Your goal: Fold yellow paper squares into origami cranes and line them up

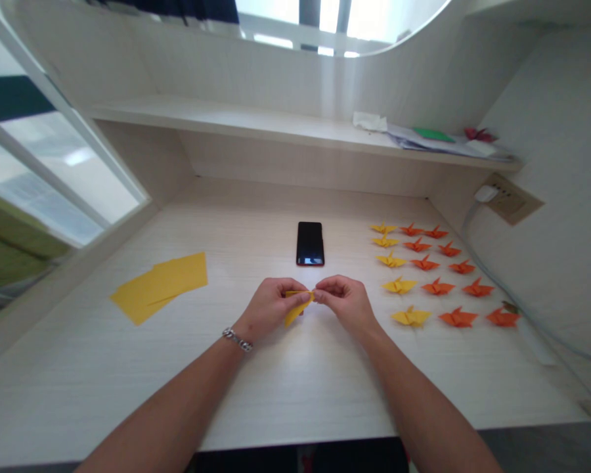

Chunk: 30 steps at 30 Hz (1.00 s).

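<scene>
Between my two hands is a small piece of folded yellow paper [291, 318], held just over the desk in front of the phone. My left hand [276, 303], with a chain bracelet [237, 339] on its wrist, pinches the paper's body between thumb and fingers. The thumb and forefinger of my right hand [343, 299] are closed on the paper's right tip. My fingers cover part of the folds, so its exact shape is hard to make out.
Flat yellow sheets [170, 281] overlap at the left. A black phone [310, 244] lies beyond my hands. Columns of yellow cranes [399, 286] and orange cranes [438, 287] stand at the right, beside a grey cable [509, 295]. Papers [398, 136] rest on the shelf [256, 125].
</scene>
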Each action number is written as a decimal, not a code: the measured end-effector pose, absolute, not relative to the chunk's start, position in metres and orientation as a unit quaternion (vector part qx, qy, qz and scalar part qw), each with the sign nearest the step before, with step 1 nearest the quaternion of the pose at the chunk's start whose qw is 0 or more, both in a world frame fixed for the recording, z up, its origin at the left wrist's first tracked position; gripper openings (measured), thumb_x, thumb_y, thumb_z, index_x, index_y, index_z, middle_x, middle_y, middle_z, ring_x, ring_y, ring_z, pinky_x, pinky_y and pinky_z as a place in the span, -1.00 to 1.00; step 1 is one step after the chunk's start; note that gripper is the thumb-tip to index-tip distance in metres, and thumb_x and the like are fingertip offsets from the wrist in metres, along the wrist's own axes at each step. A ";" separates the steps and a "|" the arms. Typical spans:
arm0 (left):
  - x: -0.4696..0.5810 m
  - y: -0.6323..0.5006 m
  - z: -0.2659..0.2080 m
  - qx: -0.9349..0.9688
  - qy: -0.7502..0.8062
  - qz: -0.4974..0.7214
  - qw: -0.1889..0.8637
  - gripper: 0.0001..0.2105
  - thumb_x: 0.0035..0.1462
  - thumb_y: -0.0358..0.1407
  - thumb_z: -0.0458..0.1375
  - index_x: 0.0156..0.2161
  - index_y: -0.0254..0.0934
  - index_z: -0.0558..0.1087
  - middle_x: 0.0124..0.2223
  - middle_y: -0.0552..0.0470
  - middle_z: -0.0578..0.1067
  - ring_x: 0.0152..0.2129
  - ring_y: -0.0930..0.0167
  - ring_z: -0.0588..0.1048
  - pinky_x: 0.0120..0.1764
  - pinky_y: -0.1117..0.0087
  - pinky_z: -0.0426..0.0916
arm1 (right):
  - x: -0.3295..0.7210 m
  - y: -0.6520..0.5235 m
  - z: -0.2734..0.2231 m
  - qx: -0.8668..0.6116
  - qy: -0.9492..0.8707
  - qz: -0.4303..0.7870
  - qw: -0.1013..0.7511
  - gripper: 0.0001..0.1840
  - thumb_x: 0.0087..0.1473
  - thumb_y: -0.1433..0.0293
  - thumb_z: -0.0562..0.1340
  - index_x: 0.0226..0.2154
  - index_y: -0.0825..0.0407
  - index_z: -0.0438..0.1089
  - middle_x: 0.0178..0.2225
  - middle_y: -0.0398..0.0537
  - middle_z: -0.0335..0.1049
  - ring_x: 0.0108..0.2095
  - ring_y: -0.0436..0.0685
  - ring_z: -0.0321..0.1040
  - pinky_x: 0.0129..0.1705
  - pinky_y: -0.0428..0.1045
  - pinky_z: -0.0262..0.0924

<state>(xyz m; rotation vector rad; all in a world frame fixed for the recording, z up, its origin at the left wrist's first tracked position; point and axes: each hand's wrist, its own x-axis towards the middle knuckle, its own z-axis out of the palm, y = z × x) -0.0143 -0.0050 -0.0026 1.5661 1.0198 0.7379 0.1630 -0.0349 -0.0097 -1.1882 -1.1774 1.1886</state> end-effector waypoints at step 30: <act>-0.015 -0.003 -0.008 0.663 0.440 0.292 0.530 -0.75 0.00 -0.16 0.21 -0.37 -0.34 0.55 -0.45 -0.03 0.57 -0.52 0.38 0.51 -0.45 0.44 0.37 | 0.164 -0.030 -0.020 -0.526 -0.506 0.531 0.431 -0.72 -0.04 0.19 0.27 -0.48 0.11 0.43 -0.55 -0.06 0.47 -0.57 0.00 0.38 -0.47 -0.09 0.31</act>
